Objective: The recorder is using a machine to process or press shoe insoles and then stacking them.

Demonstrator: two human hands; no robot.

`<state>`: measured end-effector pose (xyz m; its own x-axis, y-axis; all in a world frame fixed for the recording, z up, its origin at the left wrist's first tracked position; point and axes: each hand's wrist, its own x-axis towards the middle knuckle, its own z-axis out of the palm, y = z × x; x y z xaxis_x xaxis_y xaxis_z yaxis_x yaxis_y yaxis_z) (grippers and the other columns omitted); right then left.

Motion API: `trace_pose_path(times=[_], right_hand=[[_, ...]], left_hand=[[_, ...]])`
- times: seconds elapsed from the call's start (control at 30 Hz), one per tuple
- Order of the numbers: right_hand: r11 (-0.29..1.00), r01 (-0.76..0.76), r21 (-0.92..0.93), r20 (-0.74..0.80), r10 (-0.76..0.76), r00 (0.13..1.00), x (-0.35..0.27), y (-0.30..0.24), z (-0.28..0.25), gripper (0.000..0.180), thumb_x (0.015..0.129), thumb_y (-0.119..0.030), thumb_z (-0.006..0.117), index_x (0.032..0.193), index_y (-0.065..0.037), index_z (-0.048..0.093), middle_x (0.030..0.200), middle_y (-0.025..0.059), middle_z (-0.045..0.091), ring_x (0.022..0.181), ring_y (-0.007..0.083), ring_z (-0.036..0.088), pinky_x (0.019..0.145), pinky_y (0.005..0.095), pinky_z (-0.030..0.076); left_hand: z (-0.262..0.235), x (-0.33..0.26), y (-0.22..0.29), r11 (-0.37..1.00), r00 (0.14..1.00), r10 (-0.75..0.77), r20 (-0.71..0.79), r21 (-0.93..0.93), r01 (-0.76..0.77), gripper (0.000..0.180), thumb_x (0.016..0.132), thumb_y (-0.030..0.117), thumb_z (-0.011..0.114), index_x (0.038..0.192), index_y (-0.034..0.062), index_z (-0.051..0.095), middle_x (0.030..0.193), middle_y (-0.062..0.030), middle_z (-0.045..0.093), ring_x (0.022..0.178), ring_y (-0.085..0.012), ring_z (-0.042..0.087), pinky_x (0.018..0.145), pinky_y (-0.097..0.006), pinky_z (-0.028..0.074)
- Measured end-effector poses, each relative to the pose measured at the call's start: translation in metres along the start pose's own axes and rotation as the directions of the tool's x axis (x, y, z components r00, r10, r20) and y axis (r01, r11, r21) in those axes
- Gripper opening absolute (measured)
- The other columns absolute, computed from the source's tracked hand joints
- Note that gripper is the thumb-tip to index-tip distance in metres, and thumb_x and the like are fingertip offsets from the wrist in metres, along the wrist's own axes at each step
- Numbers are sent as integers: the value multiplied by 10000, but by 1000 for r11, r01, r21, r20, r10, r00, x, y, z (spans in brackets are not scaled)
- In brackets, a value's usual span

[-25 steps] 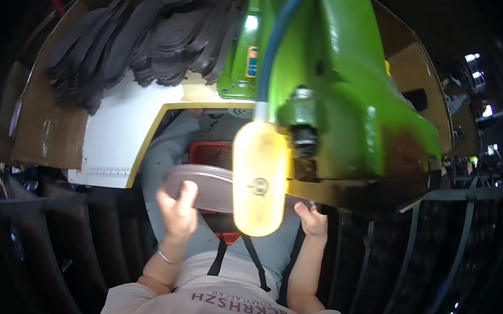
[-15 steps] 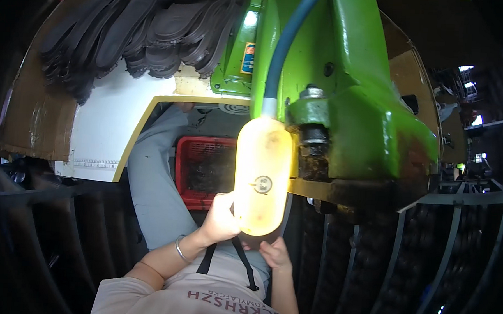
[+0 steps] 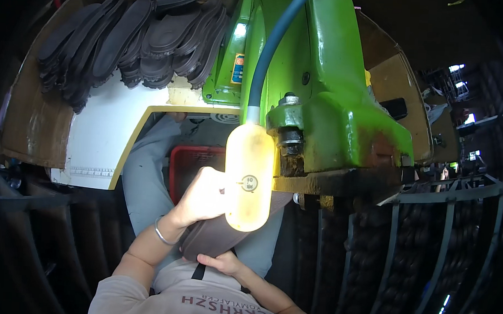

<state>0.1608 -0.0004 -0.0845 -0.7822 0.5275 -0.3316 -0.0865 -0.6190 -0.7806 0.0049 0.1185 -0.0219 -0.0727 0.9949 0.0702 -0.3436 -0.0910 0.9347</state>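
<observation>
A dark brown shoe sole [image 3: 211, 238] lies tilted above my lap, its far part running behind the glowing lamp [image 3: 247, 207]. My right hand [image 3: 224, 262] grips the sole's near end, with the thumb on top and the other fingers mostly underneath. Closed at the sole's upper left edge is my left hand [image 3: 202, 194], its fingertips partly hidden behind the lamp. A metal bracelet [image 3: 165, 232] circles my left wrist. The green machine [image 3: 334, 127] stands just beyond the lamp, and its dark lower head [image 3: 340, 180] is close to the sole's far end.
Several brown soles with ragged edges [image 3: 139, 40] are piled on the white tabletop [image 3: 104, 134] at far left. A red basket [image 3: 193, 151] sits below, partly covered by my left hand. Cardboard [image 3: 403, 79] borders the table at right, and metal racks [image 3: 394, 242] stand beside me.
The sole now shows more fully to the left of the lamp, turned aslant. My right hand has moved left to its near end; my left hand has moved up and left.
</observation>
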Motion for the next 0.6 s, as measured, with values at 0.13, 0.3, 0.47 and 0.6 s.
trace_pose_path(times=[0.13,0.3,0.47,0.6], right_hand=[[990,-24,-142,-33,20,999,-26,-5,-1,391,891,-146,677,1228,14,560,1204,94,580,1125,181,527,967,323,420],[999,-36,-27,-77,34,996,-74,-21,-16,393,852,-83,689,1210,37,578,1178,94,610,1086,175,556,943,316,437],[998,-42,43,-258,52,965,-126,-53,-37,364,801,-4,689,1147,82,617,1099,109,662,976,156,609,872,289,469],[986,161,-48,-531,-161,832,-151,-84,-52,329,740,-43,738,1006,102,608,983,134,682,862,160,636,768,280,496]], left_hand=[[0,-9,33,991,991,-134,9,24,134,134,814,65,677,771,-61,659,561,15,506,573,-15,390,480,-224,350],[1,-24,43,987,990,-136,-43,79,139,132,859,49,660,800,-67,676,594,39,564,560,-1,440,484,-202,353],[4,-35,40,981,994,-108,-28,160,111,137,849,-3,610,950,-79,664,748,-31,660,650,-32,554,580,-202,448],[12,-32,36,978,999,-16,46,209,6,195,806,-22,597,986,-79,646,851,-93,690,735,-115,619,687,-262,510]])
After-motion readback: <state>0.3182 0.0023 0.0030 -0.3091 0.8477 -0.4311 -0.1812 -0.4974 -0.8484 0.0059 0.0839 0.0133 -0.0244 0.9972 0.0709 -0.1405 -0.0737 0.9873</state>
